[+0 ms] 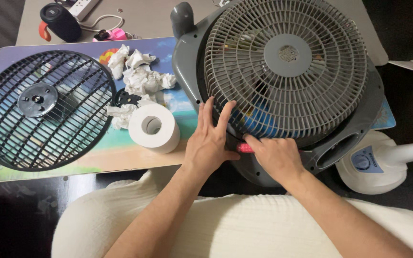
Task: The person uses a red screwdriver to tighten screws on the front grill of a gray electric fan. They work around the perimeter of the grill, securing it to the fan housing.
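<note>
- Grey fan (283,71): lies face up at the right of the table, round grille uppermost, its housing hanging over the near table edge toward the person's lap.
- Left hand (210,141): fingers released and spread flat, pressed on the near-left rim of the fan's grille; it grasps nothing.
- Right hand (276,155): fingers clenched around a pink-handled tool (245,148), probably a screwdriver, at the near rim of the fan; only the handle's end shows.
- Black grille (41,110): a separate round guard lying flat at the left on the picture mat (135,155).
- Toilet roll (155,126) and crumpled tissues (137,76): between the black grille and the fan, the roll near, the tissues farther off.
- Far left: a dark speaker (59,21) and a white power strip (83,7), the strip cut off by the frame.
- White fan base (376,165): on the floor at the right, its pole running out of view.
- Risk, as a judgement: the tool could slip off its seat and strike the left thumb just beside it, since the two hands touch; the fan, overhanging the edge, might tip toward the lap if the flat hand lifts.
- Hidden or unclear: the tool's tip and what it bears on are covered by the right hand; blue and dark shapes behind the grille are too broken up by the bars to name; a small black disc beside the tissues is partly covered.
</note>
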